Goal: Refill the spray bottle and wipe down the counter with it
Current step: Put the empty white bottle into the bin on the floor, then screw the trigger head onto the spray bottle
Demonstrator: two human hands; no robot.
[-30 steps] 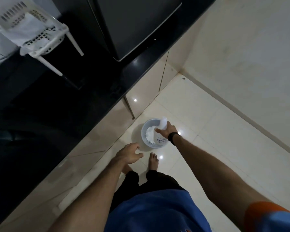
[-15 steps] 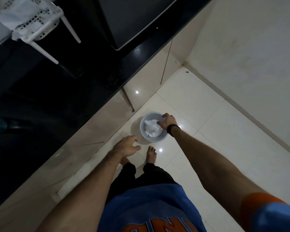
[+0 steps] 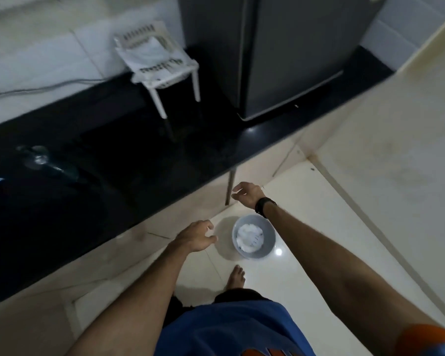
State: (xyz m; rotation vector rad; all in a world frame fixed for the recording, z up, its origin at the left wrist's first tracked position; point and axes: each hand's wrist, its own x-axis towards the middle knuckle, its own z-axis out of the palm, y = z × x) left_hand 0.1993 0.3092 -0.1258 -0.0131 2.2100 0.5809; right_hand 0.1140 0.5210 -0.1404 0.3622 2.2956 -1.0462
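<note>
No brand or label can be read; the white contents of the grey bin (image 3: 254, 240) show a few dark marks, too small to make out, and the orange print on the blue shirt (image 3: 231, 332) is cut off by the frame edge.

The left hand (image 3: 196, 238) hangs with loosely curled fingers (image 3: 211, 238) and holds nothing; the right hand (image 3: 247, 195), a dark band (image 3: 263, 206) at its wrist, has relaxed, slightly bent fingers (image 3: 235, 188) and also holds nothing.

The bin stands on the pale tiled floor (image 3: 306, 265), just right of the left fingers and below the right fingers. Whether the white mass inside includes the spray bottle cannot be told. 1 bare foot (image 3: 236, 277) shows below the bin.

Beyond both sets of fingers runs the black desk (image 3: 113, 163), bearing a white slotted rack (image 3: 159, 65) with a cloth on it, a dark grey appliance (image 3: 280, 52), and a clear glassy object (image 3: 39, 158) far left.
</note>
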